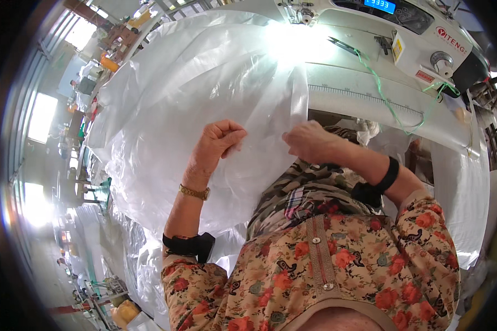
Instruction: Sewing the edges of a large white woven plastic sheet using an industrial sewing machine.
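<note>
Looking down, we see a large, crinkled sheet of translucent white plastic film [171, 110] filling the left and centre of the frame, spreading from the brightly lit needle area at the top down towards the lower left. The person's left hand [225, 138] is at mid-frame over the film, its fingers curled and its thumb close to the index finger; we cannot tell whether a bit of film is pinched there. Just right of centre, the right hand [313, 142] is curled too, slightly blurred, beside a narrow folded strip of the film; we cannot tell whether it grips that edge. At the upper right we find a white sewing machine [417, 44] with a blue-lit display [380, 5], on a pale bench [364, 77] marked with a long ruler scale [359, 95]. Slim dark thread snips [343, 46] lie near the glare, and a loose green thread [379, 85] trails down from them. Below the hands, we note camouflage trousers [292, 185] and a floral-printed beige shirt [359, 259], a gold-coloured wristwatch [194, 191] on the left wrist, and a black strap on each forearm.
</note>
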`<state>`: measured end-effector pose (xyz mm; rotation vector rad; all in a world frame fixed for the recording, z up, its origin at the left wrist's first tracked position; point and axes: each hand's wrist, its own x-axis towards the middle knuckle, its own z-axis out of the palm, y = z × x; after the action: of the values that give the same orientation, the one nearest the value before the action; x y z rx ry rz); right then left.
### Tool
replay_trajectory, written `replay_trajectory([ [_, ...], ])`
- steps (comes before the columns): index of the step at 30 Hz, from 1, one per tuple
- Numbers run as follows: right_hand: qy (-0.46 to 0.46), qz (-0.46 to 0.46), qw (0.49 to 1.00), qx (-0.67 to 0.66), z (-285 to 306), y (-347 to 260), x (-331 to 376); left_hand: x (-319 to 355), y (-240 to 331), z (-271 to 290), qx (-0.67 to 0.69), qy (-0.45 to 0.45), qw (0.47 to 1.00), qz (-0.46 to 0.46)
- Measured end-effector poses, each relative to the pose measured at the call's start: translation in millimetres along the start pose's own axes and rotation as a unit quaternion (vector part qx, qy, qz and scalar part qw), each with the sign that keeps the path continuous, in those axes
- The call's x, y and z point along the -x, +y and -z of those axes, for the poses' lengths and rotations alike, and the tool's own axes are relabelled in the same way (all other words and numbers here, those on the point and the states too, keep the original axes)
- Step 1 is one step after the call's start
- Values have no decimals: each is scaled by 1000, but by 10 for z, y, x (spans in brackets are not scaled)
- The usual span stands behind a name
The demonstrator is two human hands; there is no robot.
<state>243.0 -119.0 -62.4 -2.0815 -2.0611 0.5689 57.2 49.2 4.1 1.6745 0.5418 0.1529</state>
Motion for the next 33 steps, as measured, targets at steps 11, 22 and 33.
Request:
replay_trajectory([
  [11,165,135,949,-233,96,-503,735,-11,-430,-652,12,-64,998,-9],
  [22,144,138,971,-130,-109,-662,679,66,-519,-917,46,-39,995,-79],
  [33,338,20,876,-345,-155,-332,366,242,-428,-614,-41,97,991,-85],
])
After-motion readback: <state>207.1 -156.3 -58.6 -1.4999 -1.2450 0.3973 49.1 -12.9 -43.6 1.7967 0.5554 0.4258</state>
